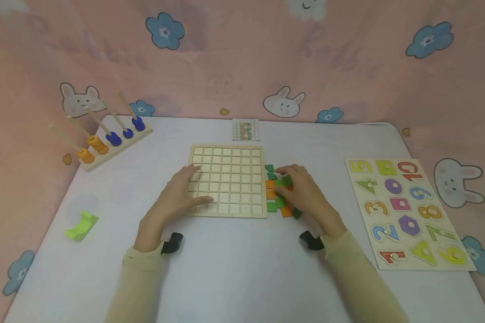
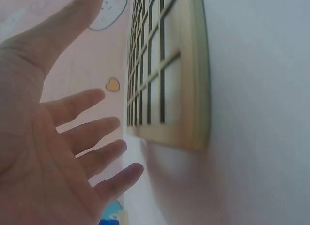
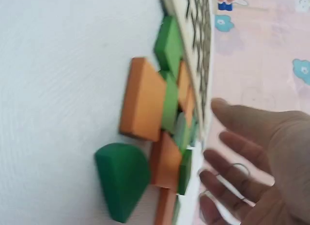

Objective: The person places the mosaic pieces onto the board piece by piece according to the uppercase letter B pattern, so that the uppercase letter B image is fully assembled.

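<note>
A wooden grid board (image 1: 230, 181) lies flat on the table with its squares bare. Over its left edge hovers my left hand (image 1: 174, 195), fingers and thumb spread; the left wrist view shows its palm (image 2: 48, 152) holding nothing, beside the board's corner (image 2: 193, 133). To the right of the board is a loose cluster of orange square tiles (image 1: 270, 194), light green tiles (image 1: 271, 207) and dark green rounded tiles (image 3: 123, 179). My right hand (image 1: 305, 190) is above this cluster, fingers loosely bent and apart, hiding some tiles. Nothing sits between its fingers in the right wrist view.
A small card (image 1: 245, 130) with a coloured grid pattern lies behind the board. At the left stand a bead abacus (image 1: 115, 148) and a light green curved block (image 1: 82, 226). A number-and-shape puzzle board (image 1: 408, 215) occupies the right side.
</note>
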A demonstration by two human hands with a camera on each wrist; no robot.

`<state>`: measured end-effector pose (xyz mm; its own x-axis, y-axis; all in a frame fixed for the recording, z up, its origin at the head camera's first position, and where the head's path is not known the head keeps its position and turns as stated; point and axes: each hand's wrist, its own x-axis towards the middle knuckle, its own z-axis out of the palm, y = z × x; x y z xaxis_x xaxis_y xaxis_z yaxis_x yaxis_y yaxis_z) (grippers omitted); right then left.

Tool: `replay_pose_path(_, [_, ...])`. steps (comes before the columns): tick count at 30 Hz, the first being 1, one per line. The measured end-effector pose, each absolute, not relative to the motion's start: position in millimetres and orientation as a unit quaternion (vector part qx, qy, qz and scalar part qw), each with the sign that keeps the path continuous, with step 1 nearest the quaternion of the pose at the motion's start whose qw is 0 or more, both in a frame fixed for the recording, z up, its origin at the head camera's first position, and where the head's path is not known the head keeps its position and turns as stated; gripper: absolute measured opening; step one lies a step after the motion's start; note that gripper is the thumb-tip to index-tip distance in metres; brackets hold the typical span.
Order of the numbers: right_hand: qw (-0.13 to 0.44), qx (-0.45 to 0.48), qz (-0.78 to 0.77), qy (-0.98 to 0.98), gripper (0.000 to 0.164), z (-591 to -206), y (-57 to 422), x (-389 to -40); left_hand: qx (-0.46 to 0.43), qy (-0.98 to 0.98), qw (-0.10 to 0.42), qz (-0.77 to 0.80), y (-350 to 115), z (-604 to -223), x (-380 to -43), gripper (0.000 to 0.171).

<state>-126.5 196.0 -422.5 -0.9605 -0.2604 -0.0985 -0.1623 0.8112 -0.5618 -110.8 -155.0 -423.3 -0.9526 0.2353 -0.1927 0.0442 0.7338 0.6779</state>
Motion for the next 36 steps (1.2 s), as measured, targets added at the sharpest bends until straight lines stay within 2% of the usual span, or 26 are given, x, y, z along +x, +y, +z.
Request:
replay_pose_path(3, [0.081,-0.129,-0.328,0.932,0.038,-427.4,196.3,-131.4,0.082,0.92,0.143,0.355,-165.2,-428.5,-111.9,0.108])
replay_pose_path(6, [0.081,-0.138,-0.336,0.928,0.031,-431.4,194.9,-135.3,0.086,0.922,0.154,0.345,-172.4,-432.9,-111.7,0.116])
replay_pose_path(10, [0.085,-0.13,-0.318,0.935,0.029,-435.6,191.4,-139.2,0.086,0.924,0.163,0.335,-176.8,-436.2,-110.9,0.124])
replay_pose_path(21, [0.089,-0.132,-0.307,0.938,0.024,-437.9,185.7,-143.3,0.092,0.928,0.166,0.32,-175.8,-440.9,-109.6,0.125])
replay_pose_path(29, [0.129,-0.1,-0.33,0.93,0.018,-434.1,182.7,-146.0,0.094,0.93,0.168,0.312,-175.5,-438.0,-106.5,0.125])
replay_pose_path(36, [0.072,-0.114,-0.402,0.906,0.02,-431.6,177.3,-156.3,0.1,0.934,0.164,0.301,-175.2,-438.7,-106.5,0.125])
